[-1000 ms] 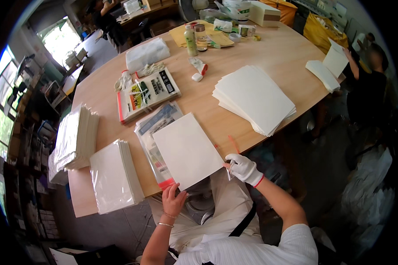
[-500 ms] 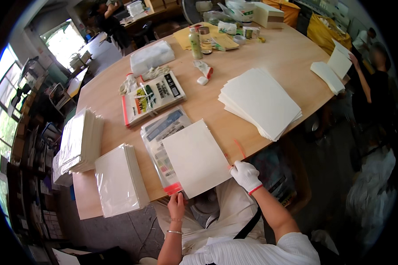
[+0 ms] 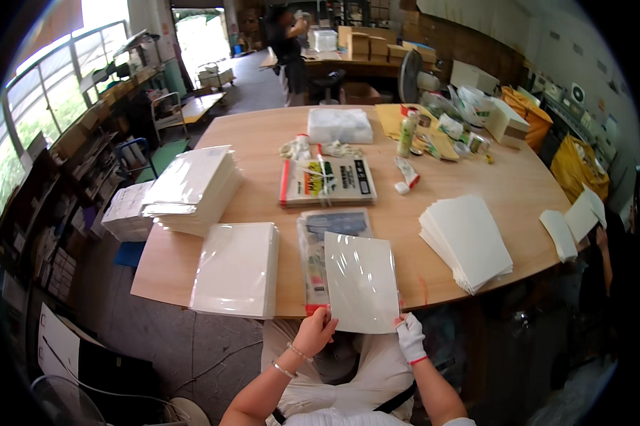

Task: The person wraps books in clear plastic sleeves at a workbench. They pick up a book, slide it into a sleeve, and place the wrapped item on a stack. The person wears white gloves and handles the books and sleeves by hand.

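Note:
A white rectangular board point(image 3: 362, 277) with a glossy, clear plastic-like surface is held at the table's near edge. My left hand point(image 3: 317, 332), bare with bracelets at the wrist, is closed on its lower left corner. My right hand point(image 3: 410, 339), in a white glove with red trim and bare fingertips, pinches the lower right corner. Beneath the board lies a pile of printed clear plastic bags point(image 3: 313, 241) with a red strip, partly covered. On the left sits a stack of plastic-wrapped white boards point(image 3: 235, 270); to the right is a fanned stack of plain white boards point(image 3: 469, 241).
A taller stack of wrapped boards point(image 3: 192, 184) stands at the left edge. Beyond are a tied bundle of printed bags point(image 3: 327, 181), gloves point(image 3: 295, 148), a white plastic-wrapped pack point(image 3: 340, 126) and a bottle point(image 3: 407, 135). Another person's hand point(image 3: 602, 238) holds a folded white board point(image 3: 583, 213) at far right.
The view has lifted and turned. The board now looks glossy and straighter, its near edge raised toward me. My left hand has moved onto its corner from beside the bags' red strip.

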Available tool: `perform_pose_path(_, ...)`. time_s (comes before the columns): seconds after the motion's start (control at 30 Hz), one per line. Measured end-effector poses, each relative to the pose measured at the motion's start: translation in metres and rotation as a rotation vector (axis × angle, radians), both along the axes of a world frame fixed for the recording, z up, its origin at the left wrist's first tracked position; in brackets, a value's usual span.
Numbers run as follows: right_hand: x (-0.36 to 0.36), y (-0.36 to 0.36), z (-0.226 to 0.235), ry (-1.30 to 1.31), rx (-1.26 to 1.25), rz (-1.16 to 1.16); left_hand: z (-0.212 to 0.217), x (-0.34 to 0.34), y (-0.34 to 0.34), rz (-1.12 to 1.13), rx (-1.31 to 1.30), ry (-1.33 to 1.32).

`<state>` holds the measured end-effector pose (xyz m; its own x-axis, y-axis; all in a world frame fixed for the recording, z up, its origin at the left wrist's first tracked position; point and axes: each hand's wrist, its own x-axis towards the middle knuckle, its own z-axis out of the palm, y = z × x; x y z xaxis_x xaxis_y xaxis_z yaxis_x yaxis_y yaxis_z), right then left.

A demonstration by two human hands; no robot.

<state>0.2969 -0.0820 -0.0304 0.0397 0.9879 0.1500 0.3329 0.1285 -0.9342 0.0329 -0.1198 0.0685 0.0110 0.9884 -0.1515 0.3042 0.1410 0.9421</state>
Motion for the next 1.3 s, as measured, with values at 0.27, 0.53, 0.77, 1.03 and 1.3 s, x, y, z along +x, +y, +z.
perform_pose_path(0.27, -0.067, -0.020, 0.050, -0.015, 0.006, -0.020, -0.007, -0.063, -0.014, 0.205, -0.041, -0.150)
perform_pose_path(0.53, -0.154, -0.006, 0.066, 0.258, 0.058, 0.234, 0.045, -0.142, -0.039, 0.410, 0.211, 0.031)
perform_pose_path(0.77, -0.282, 0.012, 0.100, -0.289, -0.165, 0.679, -0.085, -0.324, -0.049, 0.697, 0.337, 0.448)
perform_pose_path(1.03, -0.147, 0.023, 0.094, -0.101, 0.168, 0.616, -0.068, -0.287, -0.031, 0.862, 0.549, 0.745)
perform_pose_path(1.3, 0.112, 0.042, 0.159, -0.972, 0.484, -0.273, 0.011, -0.073, 0.014, -0.180, 0.329, 0.357)
